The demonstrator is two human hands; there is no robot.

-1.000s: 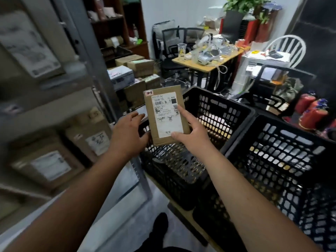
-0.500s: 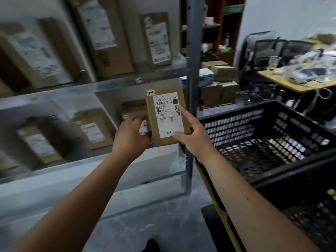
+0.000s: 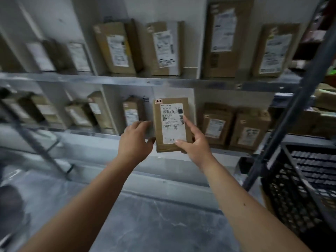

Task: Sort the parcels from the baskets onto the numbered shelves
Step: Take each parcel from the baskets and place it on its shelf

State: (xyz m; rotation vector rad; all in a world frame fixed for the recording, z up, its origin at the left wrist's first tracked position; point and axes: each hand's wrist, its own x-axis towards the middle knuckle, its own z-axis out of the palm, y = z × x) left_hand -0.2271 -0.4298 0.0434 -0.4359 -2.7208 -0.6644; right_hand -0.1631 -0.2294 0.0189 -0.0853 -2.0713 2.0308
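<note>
Evidently mid-sort, both the left hand [image 3: 135, 140] and right hand [image 3: 193, 142] grasp one labelled parcel [image 3: 171, 124] with curled fingers, upright before the lower shelf [image 3: 101, 132]. Many parcels already stand shelved; the basket [image 3: 300, 188] looks emptied.

A pale grey wall [image 3: 163, 11] stands behind the racking, its surface plain and evenly lit with a cool, soft light. The floor [image 3: 154, 224] near the viewer is grey concrete, mottled and streaked with faint white marks. A raised pale ledge [image 3: 101, 171] runs along the foot of the wall, from left to right. On the right a dark metal upright [image 3: 294, 113] leans across the view, and on the left a thinner dark metal strut [image 3: 36, 142] slants down to the floor. Much of the far background is blurred
</note>
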